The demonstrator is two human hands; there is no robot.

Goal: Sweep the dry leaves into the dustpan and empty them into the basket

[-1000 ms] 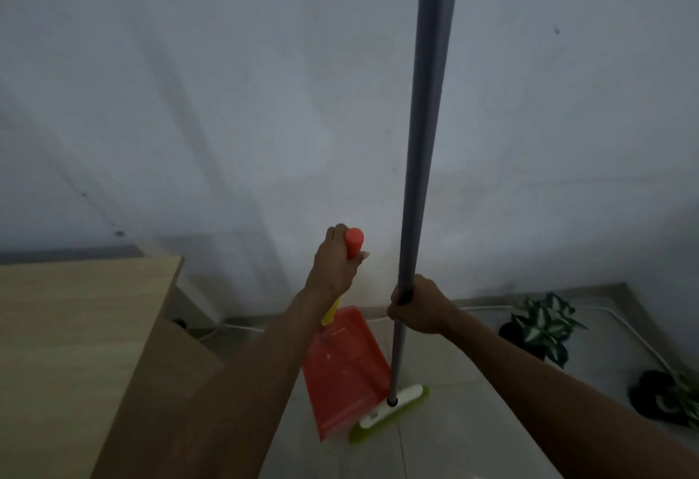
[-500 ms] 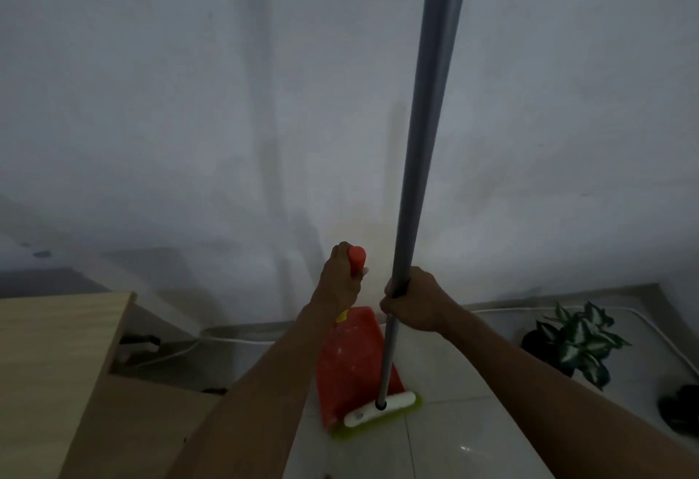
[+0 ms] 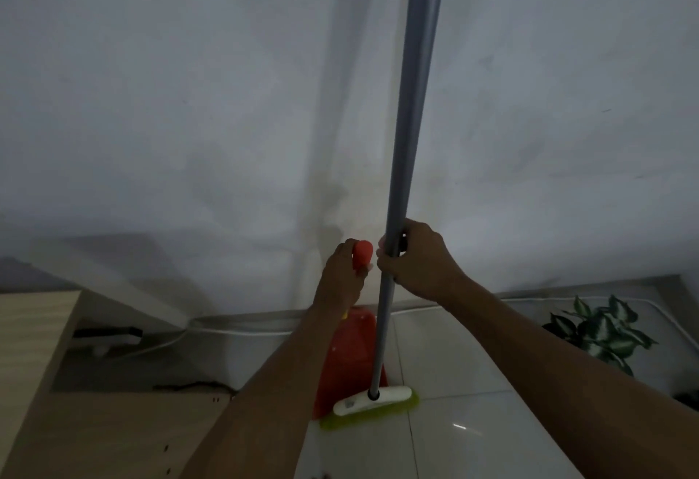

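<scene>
Big pale wall (image 3: 189, 100) fills most of the view, with white floor tiles (image 3: 472, 422) below it and a light wood cabinet (image 3: 30, 346) down in the left corner. The broom (image 3: 410, 138) stands pretty much upright in the middle, its grey pole running off the top of the shot, and its white head with lime green bristles (image 3: 372, 408) sits on the tiles. Right behind it is the red dustpan (image 3: 350, 357), standing tall on the floor with the broom head touching its lower edge. A leafy potted plant (image 3: 601, 331) is off to the right near the wall. The right hand (image 3: 418, 261) is wrapped tight around the broom pole. The left hand (image 3: 346, 272) is closed on the dustpan's red handle tip (image 3: 363, 255). A couple of tiny dark bits sit at the bottom edge of the floor, too small to tell what they are.
</scene>
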